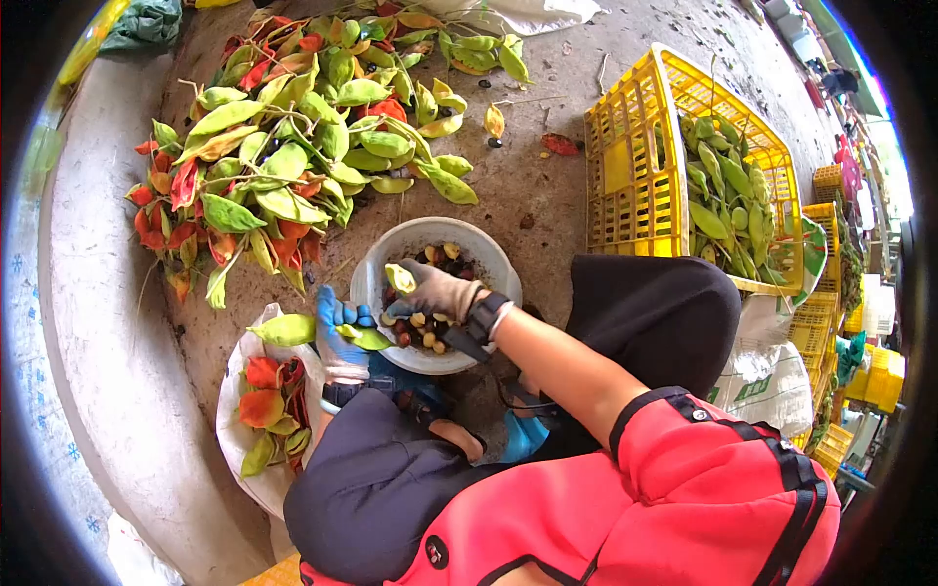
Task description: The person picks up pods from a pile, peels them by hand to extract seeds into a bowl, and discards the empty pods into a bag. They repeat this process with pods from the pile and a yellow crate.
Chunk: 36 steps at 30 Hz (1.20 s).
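My left hand (342, 337), in a blue-and-white glove, is closed around green seed pods. One pod (283, 329) sticks out to the left of the fist, and a pod part (365, 338) juts out on the right. Over a whitish bowl (503, 264), my right hand (438, 291) in a grey-white glove pinches a pale green pod piece (399, 278). Brown, dark and cream seeds (426, 332) lie in the bowl, partly covered by that hand. Below my left hand, a white sack (233, 415) contains red and green pod shells (262, 408).
A large heap of green and red pods (293, 146) lies on the concrete floor (547, 205). At right, a yellow crate (635, 166) holds green pods (723, 186). A low concrete ledge (98, 293) runs along the left. More yellow crates (811, 327) stand far right.
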Each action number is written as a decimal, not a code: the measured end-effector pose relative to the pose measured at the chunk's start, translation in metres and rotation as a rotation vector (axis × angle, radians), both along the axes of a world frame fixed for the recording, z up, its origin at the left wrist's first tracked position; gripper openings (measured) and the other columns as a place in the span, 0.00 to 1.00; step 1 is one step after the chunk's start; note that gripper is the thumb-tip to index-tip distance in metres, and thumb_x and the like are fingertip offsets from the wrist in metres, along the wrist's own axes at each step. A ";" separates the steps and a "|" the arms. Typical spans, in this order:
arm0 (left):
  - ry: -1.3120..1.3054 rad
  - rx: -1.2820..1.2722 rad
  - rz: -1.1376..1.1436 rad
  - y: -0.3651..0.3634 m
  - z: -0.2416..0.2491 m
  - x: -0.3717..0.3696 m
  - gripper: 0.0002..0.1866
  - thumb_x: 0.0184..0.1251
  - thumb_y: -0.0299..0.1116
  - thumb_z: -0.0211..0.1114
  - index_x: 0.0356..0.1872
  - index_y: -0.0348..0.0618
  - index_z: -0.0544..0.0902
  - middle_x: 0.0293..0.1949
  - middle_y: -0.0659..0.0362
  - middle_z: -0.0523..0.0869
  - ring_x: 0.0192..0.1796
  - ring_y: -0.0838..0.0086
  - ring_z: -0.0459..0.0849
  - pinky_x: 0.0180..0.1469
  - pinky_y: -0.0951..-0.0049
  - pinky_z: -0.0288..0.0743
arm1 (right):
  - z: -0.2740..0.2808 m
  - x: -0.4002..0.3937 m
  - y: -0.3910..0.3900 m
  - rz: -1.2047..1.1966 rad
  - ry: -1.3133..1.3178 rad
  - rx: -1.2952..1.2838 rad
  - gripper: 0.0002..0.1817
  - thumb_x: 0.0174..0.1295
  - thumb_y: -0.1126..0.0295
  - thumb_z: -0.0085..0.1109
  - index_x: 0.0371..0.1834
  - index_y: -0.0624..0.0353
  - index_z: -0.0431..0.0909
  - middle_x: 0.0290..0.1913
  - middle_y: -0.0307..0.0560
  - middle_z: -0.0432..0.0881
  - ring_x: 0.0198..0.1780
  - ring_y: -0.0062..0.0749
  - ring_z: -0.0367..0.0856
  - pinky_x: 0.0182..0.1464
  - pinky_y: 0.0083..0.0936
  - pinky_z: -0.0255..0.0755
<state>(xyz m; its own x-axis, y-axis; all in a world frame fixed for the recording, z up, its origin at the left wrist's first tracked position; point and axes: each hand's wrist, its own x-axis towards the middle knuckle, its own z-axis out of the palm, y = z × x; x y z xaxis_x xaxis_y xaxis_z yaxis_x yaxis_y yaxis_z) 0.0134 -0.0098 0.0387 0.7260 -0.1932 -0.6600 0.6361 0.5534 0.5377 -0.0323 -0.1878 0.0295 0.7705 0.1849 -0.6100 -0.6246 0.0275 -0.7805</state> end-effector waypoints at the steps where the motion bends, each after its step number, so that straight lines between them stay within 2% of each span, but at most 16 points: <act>1: 0.051 0.223 0.005 -0.008 0.014 -0.004 0.27 0.64 0.48 0.68 0.14 0.58 0.61 0.13 0.69 0.63 0.17 0.80 0.66 0.24 0.78 0.63 | 0.006 0.000 -0.006 -0.008 0.027 0.009 0.35 0.54 0.64 0.70 0.63 0.62 0.66 0.47 0.54 0.82 0.48 0.38 0.80 0.49 0.32 0.75; 2: 0.006 0.364 -0.124 0.012 -0.022 -0.009 0.18 0.63 0.44 0.70 0.18 0.53 0.74 0.17 0.69 0.73 0.21 0.80 0.73 0.27 0.79 0.69 | 0.009 0.002 -0.009 -0.009 0.042 -0.020 0.35 0.56 0.63 0.69 0.64 0.63 0.64 0.47 0.55 0.81 0.47 0.37 0.80 0.49 0.32 0.75; 6: -0.160 0.383 -0.279 -0.009 -0.002 -0.012 0.12 0.63 0.41 0.69 0.26 0.47 0.80 0.22 0.67 0.79 0.26 0.80 0.77 0.32 0.79 0.72 | 0.008 0.004 0.013 0.108 -0.255 -0.366 0.26 0.61 0.63 0.63 0.57 0.64 0.67 0.46 0.67 0.81 0.50 0.55 0.80 0.50 0.40 0.73; 9: -0.283 0.409 -0.388 -0.016 0.010 -0.013 0.10 0.63 0.39 0.69 0.31 0.42 0.84 0.26 0.65 0.83 0.29 0.80 0.80 0.35 0.79 0.75 | 0.004 0.000 0.011 0.083 -0.296 -0.216 0.26 0.60 0.62 0.64 0.57 0.64 0.67 0.45 0.65 0.81 0.49 0.56 0.80 0.50 0.41 0.73; 10: -0.348 0.279 -0.450 0.002 -0.029 -0.010 0.13 0.63 0.35 0.67 0.42 0.35 0.85 0.36 0.62 0.86 0.35 0.79 0.84 0.40 0.78 0.77 | 0.001 0.000 0.013 0.055 -0.273 -0.141 0.24 0.62 0.62 0.63 0.56 0.63 0.68 0.44 0.61 0.81 0.47 0.50 0.80 0.49 0.38 0.73; 13: -0.304 0.284 -0.416 -0.005 -0.019 -0.013 0.13 0.65 0.35 0.65 0.42 0.35 0.85 0.37 0.61 0.86 0.37 0.79 0.84 0.41 0.77 0.77 | -0.008 -0.006 0.013 -0.052 -0.182 0.073 0.18 0.67 0.64 0.59 0.54 0.63 0.72 0.41 0.49 0.81 0.43 0.32 0.79 0.46 0.29 0.74; 15: -0.335 0.359 -0.441 0.003 -0.045 -0.015 0.12 0.65 0.31 0.62 0.45 0.34 0.84 0.37 0.62 0.85 0.35 0.80 0.82 0.40 0.78 0.76 | -0.011 -0.011 0.014 -0.145 -0.101 0.219 0.16 0.70 0.65 0.56 0.54 0.64 0.74 0.41 0.41 0.81 0.41 0.22 0.76 0.44 0.23 0.74; 19: -0.538 0.490 -0.444 0.007 -0.049 -0.025 0.14 0.63 0.29 0.61 0.47 0.34 0.82 0.34 0.64 0.82 0.32 0.83 0.77 0.36 0.80 0.73 | -0.029 -0.020 0.029 -0.388 -0.036 0.260 0.17 0.71 0.64 0.53 0.56 0.65 0.75 0.39 0.40 0.80 0.35 0.23 0.76 0.33 0.22 0.73; 20: -0.525 0.489 -0.456 0.009 -0.057 -0.025 0.13 0.63 0.28 0.61 0.47 0.34 0.82 0.34 0.64 0.82 0.32 0.83 0.77 0.35 0.80 0.73 | -0.029 -0.022 0.029 -0.412 -0.050 0.302 0.16 0.72 0.64 0.52 0.55 0.64 0.75 0.37 0.44 0.80 0.29 0.28 0.77 0.25 0.26 0.73; 23: -0.451 0.498 -0.505 0.009 -0.057 -0.027 0.12 0.62 0.26 0.62 0.45 0.34 0.82 0.32 0.64 0.82 0.30 0.83 0.77 0.32 0.81 0.72 | -0.059 -0.029 0.026 -0.355 -0.249 0.163 0.15 0.72 0.63 0.50 0.54 0.62 0.75 0.37 0.42 0.79 0.32 0.30 0.78 0.30 0.27 0.77; 24: -0.421 0.504 -0.520 0.008 -0.052 -0.027 0.11 0.61 0.26 0.62 0.45 0.34 0.82 0.32 0.64 0.82 0.29 0.83 0.77 0.31 0.81 0.71 | -0.065 -0.030 0.022 -0.199 -0.470 -0.059 0.16 0.72 0.63 0.51 0.54 0.62 0.75 0.36 0.37 0.78 0.33 0.25 0.76 0.33 0.24 0.75; 27: -0.400 0.604 -0.652 0.001 -0.034 -0.026 0.11 0.62 0.30 0.63 0.42 0.34 0.84 0.29 0.67 0.80 0.28 0.84 0.74 0.30 0.80 0.67 | -0.078 -0.040 0.013 -0.103 -0.531 -0.118 0.17 0.68 0.58 0.57 0.51 0.59 0.75 0.36 0.36 0.79 0.36 0.23 0.77 0.38 0.23 0.74; 28: -0.419 0.620 -0.633 -0.005 -0.021 -0.028 0.11 0.62 0.31 0.63 0.41 0.34 0.84 0.29 0.66 0.80 0.27 0.83 0.73 0.30 0.79 0.66 | -0.081 -0.041 0.014 -0.099 -0.409 -0.109 0.19 0.66 0.57 0.59 0.51 0.60 0.75 0.37 0.37 0.80 0.38 0.25 0.78 0.40 0.24 0.75; 31: -0.378 0.755 -0.574 0.003 -0.057 -0.025 0.09 0.62 0.27 0.62 0.40 0.32 0.82 0.29 0.63 0.82 0.27 0.81 0.76 0.31 0.76 0.71 | -0.068 -0.036 0.018 -0.036 -0.240 -0.163 0.24 0.64 0.54 0.62 0.54 0.62 0.73 0.42 0.45 0.81 0.45 0.33 0.80 0.48 0.28 0.74; 34: -0.297 0.596 -0.466 0.005 -0.053 -0.021 0.09 0.61 0.28 0.62 0.36 0.31 0.82 0.29 0.62 0.82 0.28 0.78 0.77 0.32 0.74 0.72 | -0.055 -0.025 0.019 -0.004 -0.264 -0.231 0.31 0.63 0.52 0.63 0.60 0.64 0.69 0.50 0.53 0.81 0.54 0.39 0.79 0.56 0.32 0.72; 36: -0.299 0.627 -0.488 0.003 -0.044 -0.016 0.08 0.60 0.27 0.62 0.36 0.30 0.82 0.29 0.62 0.83 0.29 0.77 0.79 0.32 0.73 0.73 | -0.040 -0.024 0.013 -0.040 -0.215 -0.286 0.26 0.63 0.61 0.62 0.59 0.63 0.70 0.49 0.55 0.82 0.52 0.41 0.81 0.54 0.33 0.73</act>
